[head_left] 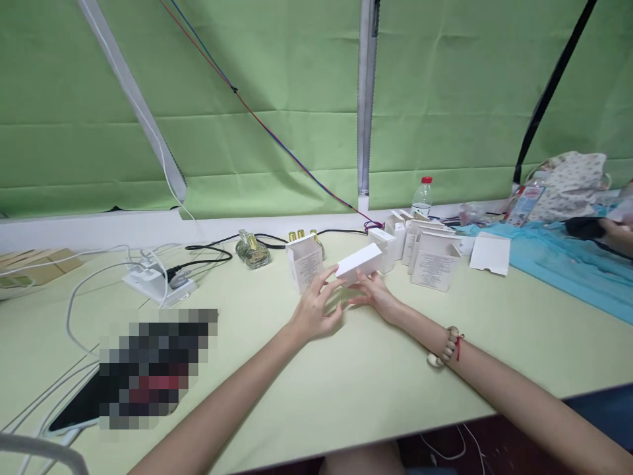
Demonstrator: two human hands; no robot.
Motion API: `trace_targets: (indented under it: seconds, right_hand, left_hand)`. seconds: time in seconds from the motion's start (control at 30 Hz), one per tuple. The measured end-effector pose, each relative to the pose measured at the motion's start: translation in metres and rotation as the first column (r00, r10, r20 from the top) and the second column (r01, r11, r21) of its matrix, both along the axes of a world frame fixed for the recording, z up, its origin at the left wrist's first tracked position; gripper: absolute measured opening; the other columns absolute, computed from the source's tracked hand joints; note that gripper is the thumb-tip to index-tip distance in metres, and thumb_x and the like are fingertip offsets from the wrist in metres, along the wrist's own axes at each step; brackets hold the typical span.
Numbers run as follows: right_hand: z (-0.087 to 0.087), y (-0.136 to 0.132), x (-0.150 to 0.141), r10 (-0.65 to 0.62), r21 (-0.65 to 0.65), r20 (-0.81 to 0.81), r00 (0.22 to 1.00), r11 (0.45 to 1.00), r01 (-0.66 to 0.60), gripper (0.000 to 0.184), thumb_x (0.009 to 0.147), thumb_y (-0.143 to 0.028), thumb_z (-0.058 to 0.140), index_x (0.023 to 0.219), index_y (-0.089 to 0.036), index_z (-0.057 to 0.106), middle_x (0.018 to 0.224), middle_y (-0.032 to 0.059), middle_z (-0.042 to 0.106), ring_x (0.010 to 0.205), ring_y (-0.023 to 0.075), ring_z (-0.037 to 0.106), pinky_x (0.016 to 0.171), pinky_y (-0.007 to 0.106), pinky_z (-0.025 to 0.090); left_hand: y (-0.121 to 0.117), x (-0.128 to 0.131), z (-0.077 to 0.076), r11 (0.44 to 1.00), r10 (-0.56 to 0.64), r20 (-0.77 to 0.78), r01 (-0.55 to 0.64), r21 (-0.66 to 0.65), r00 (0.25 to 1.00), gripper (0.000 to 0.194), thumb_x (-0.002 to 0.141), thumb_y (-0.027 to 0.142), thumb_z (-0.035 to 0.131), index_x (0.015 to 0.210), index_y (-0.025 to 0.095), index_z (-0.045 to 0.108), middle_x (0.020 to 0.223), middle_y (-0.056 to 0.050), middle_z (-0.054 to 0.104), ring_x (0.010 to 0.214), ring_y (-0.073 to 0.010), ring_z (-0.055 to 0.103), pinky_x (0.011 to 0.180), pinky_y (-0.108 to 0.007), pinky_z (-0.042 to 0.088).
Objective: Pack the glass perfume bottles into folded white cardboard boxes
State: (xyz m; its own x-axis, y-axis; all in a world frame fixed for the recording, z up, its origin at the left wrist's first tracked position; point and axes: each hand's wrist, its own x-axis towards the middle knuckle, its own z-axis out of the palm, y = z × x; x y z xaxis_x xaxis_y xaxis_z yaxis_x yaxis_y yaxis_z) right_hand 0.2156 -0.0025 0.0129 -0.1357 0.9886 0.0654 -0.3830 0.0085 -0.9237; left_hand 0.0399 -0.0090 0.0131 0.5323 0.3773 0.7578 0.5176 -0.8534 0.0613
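A small white cardboard box point(360, 261) is tilted just above the table between my hands. My left hand point(315, 313) grips its left end with the fingertips, the thumb apart and lower down. At the near lower side of the box, my right hand point(380, 298) holds it with bent fingers. Just behind my left hand stands an upright white box point(305, 262) with printed text and its top flap raised. Several similar open white boxes point(434, 264) stand to the right, beyond my right hand. Gold-capped glass bottles point(257, 253) are at the back left.
A power strip point(161, 280) with cables lies on the left of the table point(376, 389), near a dark tablet-like device point(79, 399), partly blurred out. A red-capped bottle point(422, 198) stands at the back. On the right are blue cloth point(554, 264) and another person's hand point(616, 232).
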Motion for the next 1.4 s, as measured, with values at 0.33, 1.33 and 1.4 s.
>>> trace_targets:
  seconds: [0.33, 1.33, 1.4]
  right_hand:
    - [0.0, 0.003, 0.001, -0.046, -0.081, -0.109, 0.993, 0.996, 0.038, 0.039, 0.066, -0.046, 0.069, 0.091, -0.024, 0.05, 0.086, -0.0003, 0.063, 0.075, 0.0159, 0.06, 0.057, 0.03, 0.056]
    - [0.004, 0.002, 0.003, -0.152, -0.012, 0.038, 0.988, 0.988, 0.153, 0.056, 0.068, -0.065, 0.054, 0.107, -0.024, 0.051, 0.099, 0.0049, 0.065, 0.091, 0.0216, 0.061, 0.052, 0.027, 0.053]
    - [0.003, 0.002, 0.003, -0.198, 0.035, 0.053, 0.979, 0.98, 0.197, 0.055, 0.065, -0.061, 0.061, 0.106, -0.026, 0.052, 0.099, 0.0025, 0.064, 0.088, 0.021, 0.061, 0.053, 0.027, 0.053]
  left_hand:
    - [-0.005, 0.001, 0.003, 0.985, -0.133, -0.129, 0.145, 0.091, 0.983, 0.043, 0.067, 0.012, 0.048, 0.11, 0.016, 0.05, 0.131, -0.016, 0.044, 0.116, -0.0242, 0.05, 0.086, -0.036, 0.05]
    - [0.025, -0.017, -0.01, 0.89, 0.455, 0.444, -0.399, -0.22, 0.772, 0.065, 0.083, 0.036, 0.051, 0.136, 0.021, 0.016, 0.118, -0.015, 0.051, 0.109, -0.0232, 0.052, 0.087, -0.041, 0.045]
    - [0.024, -0.016, -0.011, 0.91, 0.412, 0.397, -0.354, -0.214, 0.82, 0.06, 0.085, 0.033, 0.048, 0.136, 0.021, 0.018, 0.108, -0.012, 0.056, 0.096, -0.02, 0.057, 0.074, -0.034, 0.049]
